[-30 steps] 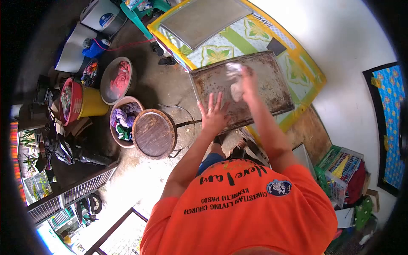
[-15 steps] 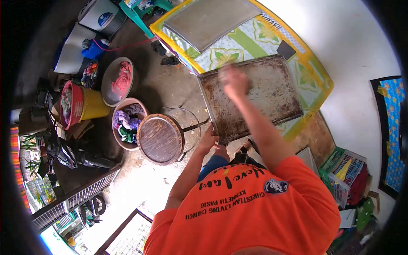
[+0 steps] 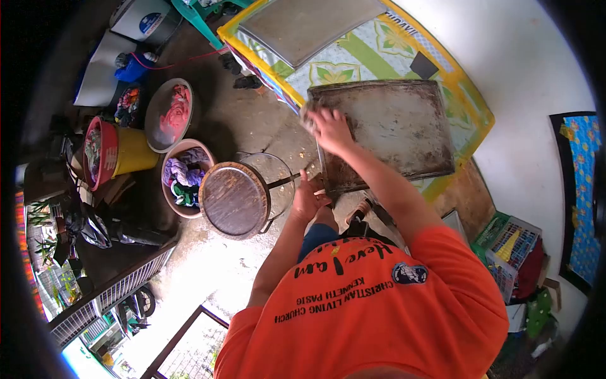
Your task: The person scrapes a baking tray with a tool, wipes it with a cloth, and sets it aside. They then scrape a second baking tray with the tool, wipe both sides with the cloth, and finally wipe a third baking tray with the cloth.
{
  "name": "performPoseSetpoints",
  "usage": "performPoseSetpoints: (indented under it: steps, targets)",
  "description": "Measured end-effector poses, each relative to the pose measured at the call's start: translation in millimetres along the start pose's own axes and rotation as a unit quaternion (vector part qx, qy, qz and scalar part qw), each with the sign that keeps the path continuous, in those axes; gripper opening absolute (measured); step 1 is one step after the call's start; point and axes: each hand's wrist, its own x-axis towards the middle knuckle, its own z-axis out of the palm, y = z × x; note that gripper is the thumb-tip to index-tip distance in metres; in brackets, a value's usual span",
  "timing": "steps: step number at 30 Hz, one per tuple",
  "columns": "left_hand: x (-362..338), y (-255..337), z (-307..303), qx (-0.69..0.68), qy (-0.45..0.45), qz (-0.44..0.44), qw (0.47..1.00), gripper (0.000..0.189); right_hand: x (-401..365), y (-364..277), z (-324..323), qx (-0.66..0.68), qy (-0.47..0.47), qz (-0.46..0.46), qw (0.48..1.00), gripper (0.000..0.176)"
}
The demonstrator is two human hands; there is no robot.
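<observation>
A large rusty, stained baking tray (image 3: pixel 398 129) lies on the table, its near-left part jutting past the table's edge. My right hand (image 3: pixel 331 131) is at the tray's left rim, fingers bent over a greyish rag (image 3: pixel 307 118) pressed against that rim. My left hand (image 3: pixel 307 197) grips the tray at its near-left corner, fingers partly hidden beneath. Beside it stands a round wooden-topped stool (image 3: pixel 235 201) with a metal ring at its legs.
A second tray (image 3: pixel 309 28) lies on the patterned tablecloth (image 3: pixel 334 72) at the far side. Basins of clothes (image 3: pixel 188 205) and a yellow bucket (image 3: pixel 136 155) stand at left. A plastic crate (image 3: pixel 505 252) is at right, near the wall.
My right hand has moved with the rag from the tray's upper middle to its left rim. The tray has turned slightly. My left hand stays at the near-left corner.
</observation>
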Motion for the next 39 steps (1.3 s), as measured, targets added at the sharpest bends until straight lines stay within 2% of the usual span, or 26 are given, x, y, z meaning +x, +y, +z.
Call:
performPoseSetpoints:
  steps: [2,4,5,6,7,9,10,11,13,14,16,17,18,19,20,21,23,27,29,30,31,33,35,36,37,39]
  targets:
    - [-10.0,3.4,13.2,-0.005,0.028,0.018,0.999,0.098,-53.3,-4.7,-1.2,0.025,0.022,-0.121,0.992,0.055]
    - [-8.9,2.5,9.6,-0.021,0.025,0.01,0.999,0.09,-107.3,0.1,-13.6,0.061,-0.056,-0.212,0.974,0.049]
    - [-5.0,0.4,5.9,-0.027,0.008,0.002,1.0,0.088,-133.4,9.1,-19.9,0.073,-0.08,-0.218,0.97,0.046]
    - [-13.9,5.3,21.0,-0.037,0.055,0.006,0.998,0.079,-148.5,29.9,-27.1,0.077,-0.104,-0.239,0.962,0.045]
    - [-10.0,2.8,18.0,0.003,0.053,0.004,0.999,0.075,-164.3,52.4,-36.4,0.081,-0.127,-0.261,0.954,0.045]
    - [0.3,-2.9,7.2,0.084,0.047,0.003,0.995,0.067,-171.8,110.3,-62.8,-0.071,-0.104,-0.198,0.972,0.044]
    - [-10.7,5.1,22.3,0.103,0.066,0.002,0.992,0.056,-168.3,135.2,-90.4,-0.054,-0.077,-0.066,0.993,0.042]
    - [-10.4,6.1,24.5,0.17,0.067,0.009,0.983,0.053,-166.4,154.7,-118.0,-0.063,-0.051,0.08,0.993,0.041]
    - [-8.7,11.8,26.9,0.302,0.069,0.022,0.951,0.048,-164.9,197.5,-118.7,-0.151,0.197,0.205,0.947,0.043]
    - [-1.2,9.6,24.2,0.288,0.086,0.021,0.953,0.044,-157.5,184.1,-127.2,-0.112,0.187,0.166,0.962,0.044]
    - [13.7,3.5,15.8,0.261,0.067,0.036,0.962,0.04,-122.6,114.1,-140.6,-0.032,0.163,0.091,0.982,0.047]
    - [23.6,1.1,11.5,0.246,0.057,0.045,0.966,0.038,-114.3,96.7,-118.1,0.069,0.132,0.052,0.988,0.038]
    - [35.3,-3.9,6.5,0.324,0.076,0.093,0.938,0.036,-110.4,64.8,-97.5,0.117,0.126,0.011,0.985,0.036]
    - [47.8,-11.3,0.3,0.399,0.094,0.14,0.901,0.035,-100.7,42.3,-75.7,0.018,-0.008,-0.012,1.0,0.037]
    - [59.9,-18.9,-6.6,0.47,0.112,0.187,0.855,0.034,-99.1,20.7,-45.5,0.043,0.008,-0.057,0.997,0.041]
    - [70.7,-29.3,-15.3,0.465,0.112,0.204,0.854,0.035,-94.3,4.7,-20.1,0.067,0.023,-0.101,0.992,0.044]
    - [29.5,-22.6,26.1,0.418,0.151,0.146,0.884,0.036,-65.1,-8.9,1.6,0.064,0.05,-0.073,0.994,0.045]
    - [26.4,-23.8,20.3,0.493,0.238,0.138,0.825,0.039,-6.0,8.9,-12.0,0.057,0.029,0.006,0.998,0.047]
    - [22.0,-19.8,26.3,0.539,0.265,0.12,0.79,0.041,11.1,46.2,-22.9,-0.023,0.014,0.067,0.997,0.046]
    - [21.5,-19.4,27.5,0.56,0.271,0.115,0.774,0.042,13.1,75.3,-28.8,-0.036,0.027,0.096,0.994,0.054]
    - [21.6,-19.6,30.4,0.58,0.276,0.111,0.759,0.043,10.3,109.3,-36.2,-0.05,0.04,0.126,0.99,0.061]
    - [22.4,-20.6,32.8,0.571,0.287,0.114,0.761,0.043,-4.1,172.8,-58.1,-0.117,0.073,0.212,0.967,0.061]
    - [29.8,-26.7,21.0,0.582,0.287,0.138,0.748,0.043,-24.0,202.3,-114.8,-0.109,0.028,0.355,0.928,0.061]
    - [27.9,-25.2,25.7,0.57,0.294,0.109,0.759,0.044,-40.8,237.3,-113.8,-0.135,0.053,0.378,0.914,0.063]
    - [27.3,-25.9,26.0,0.582,0.299,0.114,0.748,0.044,-55.2,263.7,-109.7,-0.16,0.078,0.401,0.899,0.064]
    - [29.0,-27.1,25.5,0.606,0.305,0.126,0.724,0.044,-83.8,263.9,-125.1,-0.15,0.058,0.473,0.866,0.062]
